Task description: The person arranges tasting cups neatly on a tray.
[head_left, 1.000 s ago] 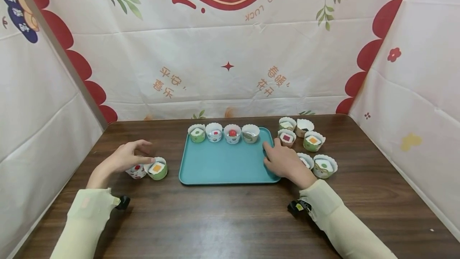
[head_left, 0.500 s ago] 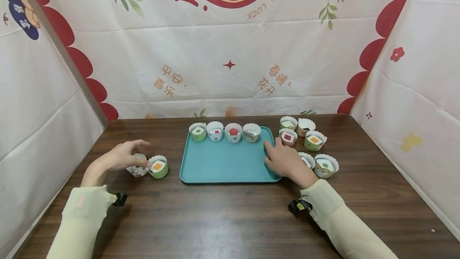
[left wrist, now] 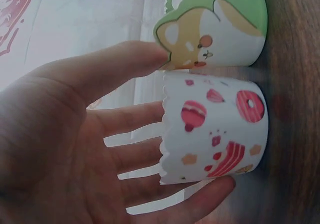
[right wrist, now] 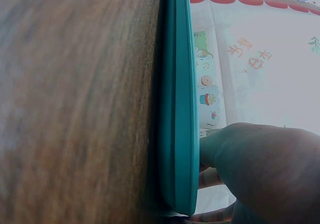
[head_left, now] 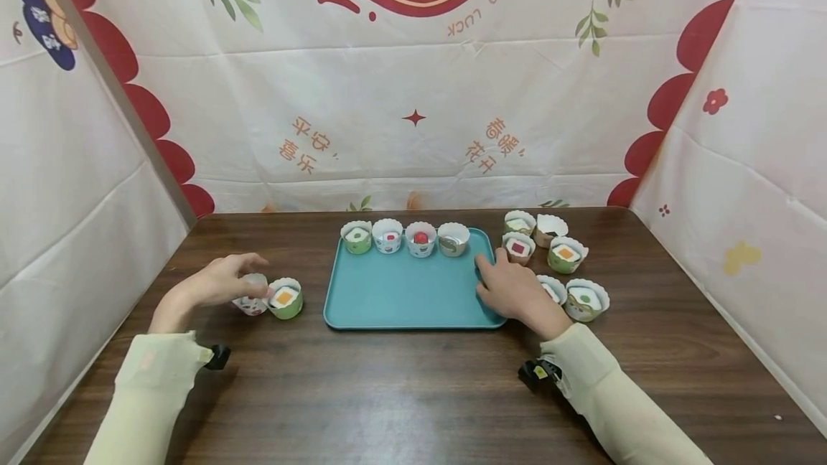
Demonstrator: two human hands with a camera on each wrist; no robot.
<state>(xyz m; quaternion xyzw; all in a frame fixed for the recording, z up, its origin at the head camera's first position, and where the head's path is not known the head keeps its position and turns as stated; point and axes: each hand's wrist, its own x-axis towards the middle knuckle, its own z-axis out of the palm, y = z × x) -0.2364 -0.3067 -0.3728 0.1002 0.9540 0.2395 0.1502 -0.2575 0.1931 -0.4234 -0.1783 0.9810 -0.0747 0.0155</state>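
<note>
Hands at the tray, head and wrist views. We see the left hand (head_left: 222, 280) spread, to the left of the tray (head_left: 413, 293), its thumb and fingers set about a white printed cup (left wrist: 215, 129). The left wrist view shows the thumb over the narrow gap between this cup and a green cup (head_left: 284, 301), which stands just beside it, nearer the tray. We see no pinch on the white printed cup; whether the lowest finger touches its wall we cannot tell. The right hand (head_left: 510, 289) lies over the tray's right edge with its fingers apart; whether it grips the rim or merely rests there we cannot tell.

We judge the step in hand to be taking hold of the white printed cup, with the right hand steadying the tray. The next move, in our judgement, calls for closing thumb and fingers on that one cup, keeping the thumb clear of the green cup and the pressure light, since the wall looks like thin paper.

Along the tray's far edge we note a row of four cups: a pale green cup (head_left: 357, 239), two white cups (head_left: 388, 237) (head_left: 421, 241) with red pieces inside, and a patterned cup (head_left: 454, 241). To the right of the tray stand six more, among them a cup with an orange-topped insert (head_left: 567, 255) and, partly hidden by the right hand, a pale cup (head_left: 552, 288). Beneath the tray lies the wooden table (head_left: 388, 393); beyond it hangs a printed sheet (head_left: 258, 128).
</note>
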